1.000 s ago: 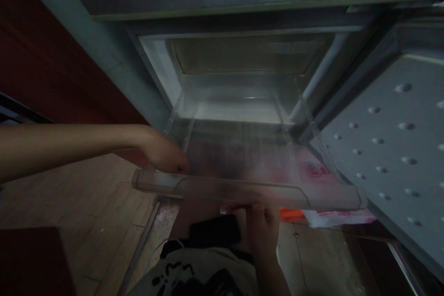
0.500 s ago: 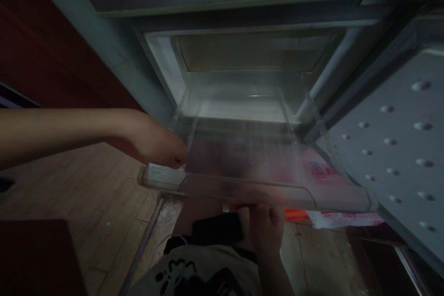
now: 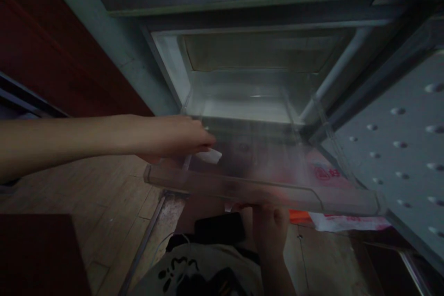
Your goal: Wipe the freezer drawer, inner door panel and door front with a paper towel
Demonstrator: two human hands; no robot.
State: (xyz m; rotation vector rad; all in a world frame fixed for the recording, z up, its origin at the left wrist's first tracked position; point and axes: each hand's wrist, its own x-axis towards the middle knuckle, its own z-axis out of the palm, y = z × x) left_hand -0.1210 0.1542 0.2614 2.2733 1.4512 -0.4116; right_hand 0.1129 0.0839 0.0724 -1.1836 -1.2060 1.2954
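A clear plastic freezer drawer (image 3: 243,134) is pulled out of the open freezer compartment (image 3: 249,51), over my lap. Inside the drawer, at its left, my left hand (image 3: 187,136) is closed around a white tissue or thin cloth (image 3: 211,155), whose end pokes out below the fingers. My right hand (image 3: 272,222) grips the drawer's front panel (image 3: 249,189) from below, near the middle. The fingertips show blurrily through the plastic.
The freezer door (image 3: 398,157) stands open at the right. Below the drawer lie a pink-and-white plastic bag (image 3: 347,222) and something orange (image 3: 299,216). A black phone-like object (image 3: 219,228) rests on my lap. A dark red block (image 3: 41,254) stands at the lower left.
My left hand has moved right and slightly up, from the drawer's front left corner further over its inside. The white piece now shows more. My right hand keeps its grip on the front.
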